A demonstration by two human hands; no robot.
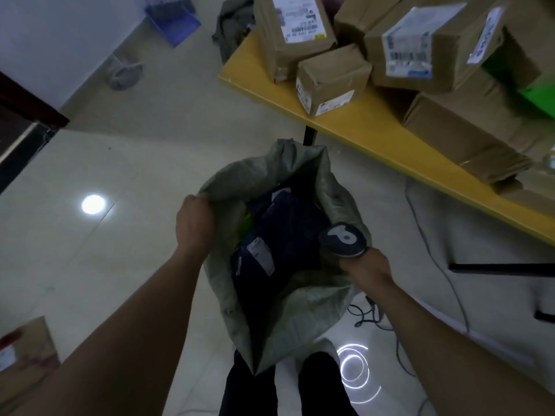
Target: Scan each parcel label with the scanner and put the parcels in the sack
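Parcels in dark wrapping are seen lying inside the sack, which is stood on the floor between the person's feet and the table. White labels can be made out on at least two of them. The sack's mouth is held wide. Its left rim is gripped by the left hand, whose fingers are curled over the cloth. The right hand is closed round the scanner, which is held at the right rim with its head turned upward. Whether that hand also pinches the cloth cannot be told.

More cardboard boxes with labels are left stacked on the table, well apart from the sack, so the task is judged to be only partly done. The step in hand appears to be the bagging of a scanned parcel, or the settling of the load so that room is made.

For the next move, the rim would have to be let go by the left hand and a box fetched from the table. Its label should be turned up toward the scanner before it is dropped in. The sack may sag shut once released, so it may need to be reopened.
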